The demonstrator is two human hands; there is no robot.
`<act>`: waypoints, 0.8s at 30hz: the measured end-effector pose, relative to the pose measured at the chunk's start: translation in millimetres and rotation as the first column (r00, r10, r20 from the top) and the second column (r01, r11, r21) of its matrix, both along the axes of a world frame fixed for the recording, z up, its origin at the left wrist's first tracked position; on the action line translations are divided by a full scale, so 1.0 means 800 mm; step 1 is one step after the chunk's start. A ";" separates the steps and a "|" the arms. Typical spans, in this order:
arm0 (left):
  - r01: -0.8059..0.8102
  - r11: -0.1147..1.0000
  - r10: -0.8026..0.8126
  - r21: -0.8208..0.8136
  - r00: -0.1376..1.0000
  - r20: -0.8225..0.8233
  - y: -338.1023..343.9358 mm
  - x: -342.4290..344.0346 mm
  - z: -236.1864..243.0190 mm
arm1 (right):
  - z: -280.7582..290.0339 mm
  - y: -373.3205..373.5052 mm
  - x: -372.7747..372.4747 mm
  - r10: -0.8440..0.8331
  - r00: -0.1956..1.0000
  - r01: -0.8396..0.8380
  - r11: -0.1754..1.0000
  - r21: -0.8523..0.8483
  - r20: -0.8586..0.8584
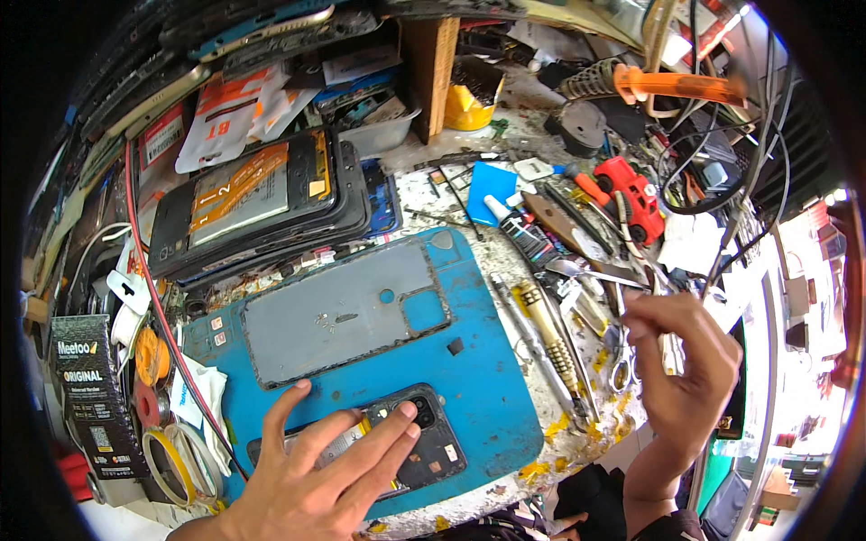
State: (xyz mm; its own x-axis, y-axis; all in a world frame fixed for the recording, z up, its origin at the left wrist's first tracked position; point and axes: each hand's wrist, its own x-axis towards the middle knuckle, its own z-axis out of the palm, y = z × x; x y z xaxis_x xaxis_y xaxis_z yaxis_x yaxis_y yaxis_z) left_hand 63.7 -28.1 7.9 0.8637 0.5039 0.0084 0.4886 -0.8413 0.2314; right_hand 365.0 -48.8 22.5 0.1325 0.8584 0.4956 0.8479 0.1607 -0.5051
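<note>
Left grip point(311, 478) is spread, fingers apart and palm down over an opened phone point(445, 453), clamped on nothing I can see; the thumb is hidden from me. That phone lies on the blue mat point(501, 397), toward the near edge of the desk point(586, 440), its insides bare. Two fingertips rest at the camera block point(424, 417); pressing hard there could smear or scratch the lenses, and a sideways push could skid the phone over the smooth mat.

One outer fingertip sits just beside the near edge of the grey back panel point(316, 311), so a careless stretch might nudge it. I would also watch the dark residue along that panel's rim: crumbs of it could drop into the uncovered phone.

Right of the panel, a small black square point(456, 345) lies loose on the mat, easy for a sleeve or finger to sweep away. Farther right, slim tools point(550, 347) and scissors point(622, 371) crowd the desk's right side. Right grip point(687, 370) hangs above them, fingers curled; I can't tell whether the tips meet or pinch something tiny. Dropping low here, it could catch the scissors or send tools over the edge.
</note>
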 end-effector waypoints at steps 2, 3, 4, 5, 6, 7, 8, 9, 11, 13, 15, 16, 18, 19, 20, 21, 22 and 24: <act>-0.009 0.999 0.010 -0.039 1.000 0.005 0.000 0.001 0.001 | -0.004 -0.013 0.001 0.006 1.000 -0.008 0.996 -0.091 -0.023; -0.025 0.998 0.024 -0.055 1.000 -0.006 -0.001 0.002 0.002 | -0.006 -0.017 0.000 0.034 0.998 -0.041 0.991 -0.129 -0.059; -0.013 0.999 0.013 -0.035 1.000 -0.009 -0.002 0.002 0.002 | -0.010 -0.021 -0.002 0.054 0.997 -0.063 0.985 -0.160 -0.059; -0.006 1.000 0.005 -0.014 1.000 -0.013 -0.002 0.003 0.002 | -0.012 -0.023 -0.005 0.089 0.995 -0.097 0.973 -0.211 -0.049; -0.004 1.000 0.004 0.009 1.000 -0.022 -0.002 0.002 0.002 | -0.014 -0.025 -0.008 0.125 0.991 -0.135 0.962 -0.237 -0.054; -0.002 1.000 0.002 -0.007 1.000 -0.019 -0.002 0.002 0.002 | -0.015 -0.027 -0.013 0.137 0.991 -0.130 0.949 -0.287 0.003; -0.004 1.000 0.003 -0.025 1.000 -0.017 -0.002 0.001 0.001 | -0.015 -0.027 -0.017 0.116 0.993 -0.102 0.949 -0.299 0.032; -0.004 0.999 0.004 -0.045 1.000 -0.016 -0.002 0.000 0.001 | -0.015 -0.028 -0.021 0.095 0.994 -0.072 0.948 -0.311 0.061; -0.004 1.000 0.004 -0.003 1.000 -0.007 -0.005 -0.002 0.000 | -0.013 -0.027 -0.028 0.089 0.989 -0.046 0.944 -0.327 0.117; -0.004 1.000 0.005 0.012 1.000 -0.020 -0.006 -0.006 -0.003 | -0.012 -0.025 -0.032 0.077 0.970 0.003 0.945 -0.327 0.231; -0.031 1.000 0.031 -0.004 0.999 0.031 -0.008 -0.011 -0.006 | -0.012 -0.023 -0.031 0.070 0.959 0.029 0.940 -0.341 0.275; -0.040 0.999 0.041 -0.018 0.998 0.054 -0.008 -0.013 -0.008 | -0.012 -0.021 -0.029 0.073 0.954 0.033 0.939 -0.343 0.291; -0.047 0.999 0.047 -0.002 0.996 0.076 -0.009 -0.019 -0.010 | -0.012 -0.018 -0.020 0.070 0.956 0.033 0.940 -0.340 0.287; -0.062 0.998 0.060 0.015 0.993 0.099 -0.009 -0.021 -0.011 | -0.011 -0.018 -0.015 0.065 0.965 0.030 0.934 -0.355 0.254; -0.078 0.997 0.075 0.025 0.991 0.115 -0.009 -0.023 -0.012 | -0.010 -0.017 -0.008 0.049 0.995 -0.010 0.913 -0.409 0.085; -0.093 0.996 0.090 0.015 0.988 0.126 -0.009 -0.025 -0.013 | -0.008 -0.016 -0.003 -0.002 1.000 0.002 0.906 -0.423 0.001; -0.109 0.994 0.108 0.000 0.985 0.131 -0.010 -0.027 -0.014 | -0.006 -0.016 0.003 -0.050 0.996 0.015 0.903 -0.429 -0.070; -0.112 0.994 0.110 0.008 0.984 0.141 -0.010 -0.029 -0.015 | -0.003 -0.014 0.010 -0.172 0.882 -0.019 0.917 -0.398 -0.439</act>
